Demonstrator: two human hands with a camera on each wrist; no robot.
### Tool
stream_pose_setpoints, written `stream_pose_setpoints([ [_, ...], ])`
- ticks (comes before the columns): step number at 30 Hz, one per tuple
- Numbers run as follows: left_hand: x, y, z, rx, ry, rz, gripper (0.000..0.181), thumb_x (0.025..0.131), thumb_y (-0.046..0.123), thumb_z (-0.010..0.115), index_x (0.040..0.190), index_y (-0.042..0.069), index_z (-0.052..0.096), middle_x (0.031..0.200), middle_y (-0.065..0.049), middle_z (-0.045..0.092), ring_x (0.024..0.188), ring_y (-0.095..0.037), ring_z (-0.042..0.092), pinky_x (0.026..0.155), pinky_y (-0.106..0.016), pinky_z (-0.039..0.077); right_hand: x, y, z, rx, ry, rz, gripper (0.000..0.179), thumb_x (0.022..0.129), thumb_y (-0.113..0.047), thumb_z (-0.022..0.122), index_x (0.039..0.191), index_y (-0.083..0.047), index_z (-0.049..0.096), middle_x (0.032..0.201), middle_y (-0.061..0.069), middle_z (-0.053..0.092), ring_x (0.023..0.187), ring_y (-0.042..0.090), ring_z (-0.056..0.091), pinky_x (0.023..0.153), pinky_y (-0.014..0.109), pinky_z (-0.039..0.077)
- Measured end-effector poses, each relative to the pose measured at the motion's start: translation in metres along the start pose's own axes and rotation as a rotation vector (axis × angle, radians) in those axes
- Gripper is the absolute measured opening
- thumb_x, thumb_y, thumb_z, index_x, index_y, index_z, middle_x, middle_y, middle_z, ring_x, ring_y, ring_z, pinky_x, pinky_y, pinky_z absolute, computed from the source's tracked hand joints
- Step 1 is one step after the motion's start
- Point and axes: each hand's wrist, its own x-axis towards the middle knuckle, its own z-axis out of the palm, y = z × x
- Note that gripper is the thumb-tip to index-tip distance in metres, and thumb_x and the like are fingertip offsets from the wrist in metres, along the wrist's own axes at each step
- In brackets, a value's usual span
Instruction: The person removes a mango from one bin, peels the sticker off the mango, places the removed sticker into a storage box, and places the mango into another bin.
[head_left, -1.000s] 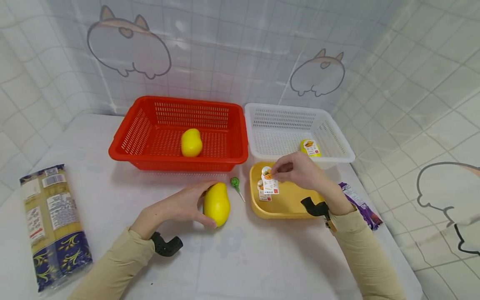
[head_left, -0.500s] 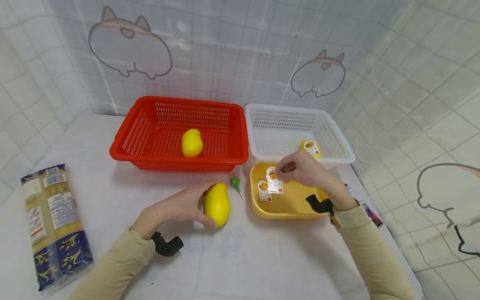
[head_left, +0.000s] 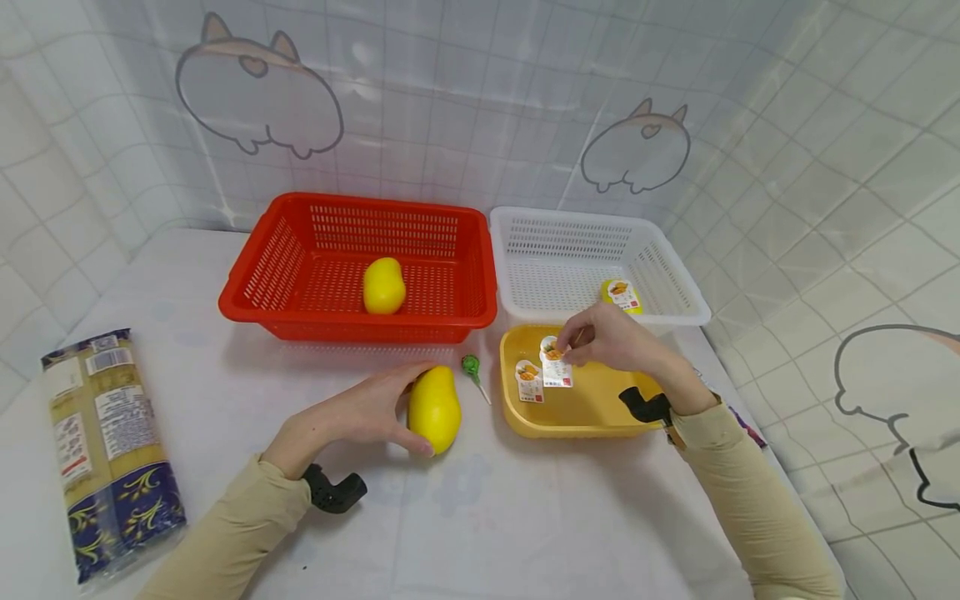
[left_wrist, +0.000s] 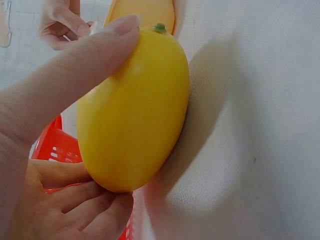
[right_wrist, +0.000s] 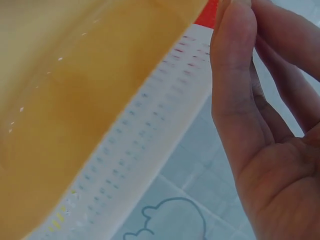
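My left hand (head_left: 360, 414) grips a yellow mango (head_left: 435, 408) on the table, thumb on its near side and fingers round the far side. In the left wrist view the mango (left_wrist: 137, 115) shows a small green stem end. My right hand (head_left: 611, 337) pinches a mango-printed sticker (head_left: 556, 367) by its upper edge, over the yellow tray (head_left: 585, 428). A second such sticker (head_left: 529, 385) lies in the tray at the left. In the right wrist view the right hand (right_wrist: 270, 110) has thumb and fingertips together at the top edge; the sticker is out of sight there.
Behind stand a red basket (head_left: 360, 321) with a mango (head_left: 384, 286) and a white basket (head_left: 555, 217) with a stickered mango (head_left: 611, 287). A green lollipop (head_left: 470, 365) lies between mango and tray. A noodle pack (head_left: 112, 450) lies left; a purple wrapper (head_left: 750, 429) peeks out right.
My right hand has shifted slightly right with the pinched sticker, which now stands apart from the one in the tray. The left hand and its mango have stayed put.
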Motion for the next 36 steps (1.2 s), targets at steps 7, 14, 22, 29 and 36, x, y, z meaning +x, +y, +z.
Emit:
stream_pose_setpoints([
  [7, 0.001, 0.000, 0.000, -0.003, -0.002, -0.015, 0.113, 0.063, 0.047, 0.093, 0.154, 0.016, 0.033, 0.151, 0.002, 0.044, 0.139, -0.021, 0.043, 0.119, -0.045, 0.034, 0.001, 0.010, 0.000, -0.019, -0.031, 0.027, 0.006, 0.084, -0.003, 0.077, 0.089, -0.004, 0.074, 0.084, 0.004, 0.073, 0.070, 0.017, 0.064, 0.067, 0.027, 0.053],
  [14, 0.000, 0.000, 0.000, -0.004, 0.000, 0.001, 0.113, 0.063, 0.047, 0.093, 0.154, 0.015, 0.032, 0.151, 0.002, 0.044, 0.138, -0.020, 0.043, 0.119, -0.044, 0.034, 0.003, 0.014, 0.000, -0.035, -0.054, 0.028, 0.007, 0.084, -0.002, 0.077, 0.088, -0.005, 0.073, 0.085, 0.003, 0.073, 0.071, 0.018, 0.064, 0.067, 0.029, 0.053],
  [22, 0.000, -0.001, 0.000, -0.011, 0.000, 0.026, 0.114, 0.064, 0.046, 0.093, 0.154, 0.014, 0.032, 0.150, 0.002, 0.044, 0.138, -0.020, 0.043, 0.119, -0.044, 0.034, 0.006, 0.020, 0.001, -0.047, -0.080, 0.037, 0.009, 0.084, 0.000, 0.077, 0.089, -0.006, 0.073, 0.087, 0.003, 0.072, 0.071, 0.016, 0.065, 0.068, 0.030, 0.056],
  [29, 0.000, -0.001, 0.000, -0.012, -0.001, 0.031, 0.115, 0.063, 0.047, 0.093, 0.154, 0.014, 0.032, 0.150, 0.002, 0.044, 0.137, -0.020, 0.043, 0.119, -0.045, 0.034, 0.010, 0.027, 0.003, -0.053, -0.117, 0.054, 0.008, 0.084, 0.000, 0.077, 0.089, -0.006, 0.072, 0.088, 0.003, 0.072, 0.074, 0.018, 0.064, 0.068, 0.028, 0.056],
  [36, 0.000, -0.001, 0.000, -0.011, -0.002, 0.025, 0.114, 0.064, 0.046, 0.093, 0.154, 0.014, 0.032, 0.150, 0.002, 0.044, 0.137, -0.020, 0.044, 0.119, -0.044, 0.035, 0.015, 0.037, 0.005, -0.092, -0.152, 0.048, 0.008, 0.083, -0.001, 0.078, 0.085, -0.005, 0.071, 0.082, 0.002, 0.069, 0.072, 0.016, 0.061, 0.064, 0.025, 0.052],
])
